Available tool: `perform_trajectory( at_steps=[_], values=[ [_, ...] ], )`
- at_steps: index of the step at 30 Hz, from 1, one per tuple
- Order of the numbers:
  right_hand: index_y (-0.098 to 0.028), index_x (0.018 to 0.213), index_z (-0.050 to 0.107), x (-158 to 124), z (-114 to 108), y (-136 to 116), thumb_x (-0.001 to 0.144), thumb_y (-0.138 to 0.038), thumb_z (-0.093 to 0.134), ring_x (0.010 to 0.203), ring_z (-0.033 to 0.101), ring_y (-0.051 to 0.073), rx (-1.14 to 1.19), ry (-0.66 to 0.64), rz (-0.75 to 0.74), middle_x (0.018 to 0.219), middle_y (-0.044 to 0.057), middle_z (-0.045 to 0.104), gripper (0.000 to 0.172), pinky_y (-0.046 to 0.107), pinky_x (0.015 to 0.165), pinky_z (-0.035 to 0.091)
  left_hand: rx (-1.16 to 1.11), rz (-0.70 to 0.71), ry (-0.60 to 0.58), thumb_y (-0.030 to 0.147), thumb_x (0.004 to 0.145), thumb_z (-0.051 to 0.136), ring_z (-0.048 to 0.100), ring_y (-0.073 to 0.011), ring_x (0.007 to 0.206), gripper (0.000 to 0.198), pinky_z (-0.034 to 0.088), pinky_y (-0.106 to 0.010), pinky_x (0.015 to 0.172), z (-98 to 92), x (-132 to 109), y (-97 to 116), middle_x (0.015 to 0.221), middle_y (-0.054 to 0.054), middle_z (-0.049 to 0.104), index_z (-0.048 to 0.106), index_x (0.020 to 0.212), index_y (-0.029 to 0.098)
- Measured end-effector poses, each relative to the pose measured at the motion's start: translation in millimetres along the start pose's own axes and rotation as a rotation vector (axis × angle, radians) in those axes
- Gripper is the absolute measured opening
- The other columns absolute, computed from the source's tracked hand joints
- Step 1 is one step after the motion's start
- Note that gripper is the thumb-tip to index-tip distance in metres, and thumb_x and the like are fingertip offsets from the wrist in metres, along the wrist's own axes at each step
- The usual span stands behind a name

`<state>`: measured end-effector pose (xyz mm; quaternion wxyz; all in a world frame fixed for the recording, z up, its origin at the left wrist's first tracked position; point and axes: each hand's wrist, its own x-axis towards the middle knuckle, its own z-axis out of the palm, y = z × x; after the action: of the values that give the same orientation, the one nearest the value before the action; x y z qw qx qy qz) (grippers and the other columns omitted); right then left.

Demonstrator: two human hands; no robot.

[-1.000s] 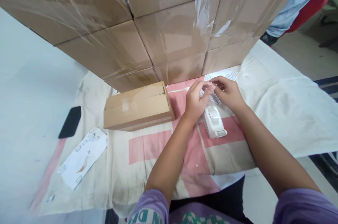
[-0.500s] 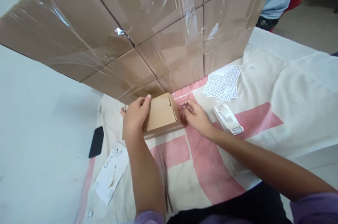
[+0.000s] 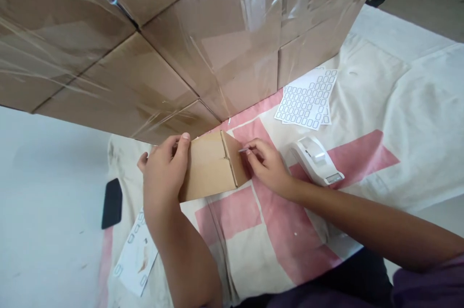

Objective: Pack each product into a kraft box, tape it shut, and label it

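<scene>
The left forearm rises from the lower edge to the left hand (image 3: 163,172), bent at the wrist and laid over the carton (image 3: 208,165), its thumb on top; its other fingers are partly hidden, so whether they clamp cannot be told. The right forearm enters from the lower right, the right hand's (image 3: 266,165) fingers pinched together on a small thin strip (image 3: 243,150) at the end face. The carton, plain brown and closed, with a seam meeting its right edge, lies on the cloth-covered counter (image 3: 261,262) beside the wrapped stack (image 3: 224,51).
</scene>
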<state>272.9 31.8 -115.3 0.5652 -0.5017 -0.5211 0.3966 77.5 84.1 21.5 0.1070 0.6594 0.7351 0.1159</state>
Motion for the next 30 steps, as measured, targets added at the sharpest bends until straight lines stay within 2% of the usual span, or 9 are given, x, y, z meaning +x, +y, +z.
perform_trajectory(
  at_steps=[5, 12, 17, 20, 24, 30],
  values=[
    [-0.025, 0.096, 0.060, 0.3, -2.0, -3.0, 0.096, -0.015, 0.052, 0.081, 0.066, 0.018, -0.024, -0.002, -0.113, 0.093, 0.002, 0.069, 0.013, 0.032, 0.073, 0.051, -0.002, -0.007, -0.018, 0.052, 0.103, 0.039, 0.059, -0.0334, 0.120, 0.040, 0.018, -0.063, 0.123, -2.4, -1.6, 5.2, 0.103, -0.008, 0.075, 0.071, 0.098, 0.029],
    [-0.024, 0.097, 0.062, 1.1, -3.5, -5.9, 0.096, -0.011, 0.053, 0.082, 0.063, 0.017, -0.031, 0.040, -0.159, 0.094, 0.003, 0.067, 0.016, 0.033, 0.075, 0.052, -0.023, -0.037, -0.016, 0.052, 0.104, 0.039, 0.057, -0.0332, 0.123, 0.039, 0.024, -0.062, 0.122, -2.8, -3.4, 6.2, 0.105, -0.007, 0.074, 0.071, 0.104, 0.030],
    [-0.025, 0.099, 0.063, 0.0, -0.5, -1.9, 0.094, -0.007, 0.053, 0.092, 0.066, 0.019, -0.005, -0.020, -0.227, 0.098, 0.005, 0.068, 0.021, 0.035, 0.081, 0.054, -0.034, -0.029, -0.001, 0.055, 0.103, 0.041, 0.061, -0.0323, 0.118, 0.037, 0.025, -0.061, 0.122, -1.1, -2.5, 3.8, 0.108, -0.005, 0.075, 0.070, 0.106, 0.032],
    [-0.024, 0.098, 0.063, -1.3, 0.9, -0.2, 0.092, -0.005, 0.053, 0.091, 0.067, 0.019, 0.013, -0.045, -0.267, 0.096, 0.005, 0.067, 0.022, 0.036, 0.080, 0.054, -0.031, -0.043, -0.003, 0.054, 0.103, 0.041, 0.060, -0.0325, 0.121, 0.036, 0.028, -0.060, 0.122, -1.0, -3.0, 3.9, 0.110, -0.004, 0.075, 0.070, 0.106, 0.032],
    [-0.025, 0.095, 0.064, -2.1, -0.4, -1.0, 0.092, -0.006, 0.054, 0.091, 0.067, 0.019, 0.026, -0.055, -0.229, 0.095, 0.005, 0.067, 0.021, 0.036, 0.081, 0.054, -0.030, -0.030, -0.001, 0.054, 0.103, 0.041, 0.061, -0.0327, 0.119, 0.037, 0.028, -0.060, 0.121, -1.2, -3.0, 3.5, 0.113, -0.004, 0.075, 0.071, 0.107, 0.032],
    [-0.024, 0.089, 0.063, -1.6, -1.9, -3.4, 0.091, -0.010, 0.056, 0.082, 0.065, 0.017, 0.065, -0.042, -0.027, 0.089, 0.002, 0.067, 0.016, 0.032, 0.072, 0.051, -0.016, -0.028, -0.004, 0.053, 0.103, 0.040, 0.063, -0.0326, 0.116, 0.038, 0.026, -0.060, 0.122, -1.1, -2.2, 3.2, 0.107, -0.004, 0.075, 0.071, 0.107, 0.032]
  ],
)
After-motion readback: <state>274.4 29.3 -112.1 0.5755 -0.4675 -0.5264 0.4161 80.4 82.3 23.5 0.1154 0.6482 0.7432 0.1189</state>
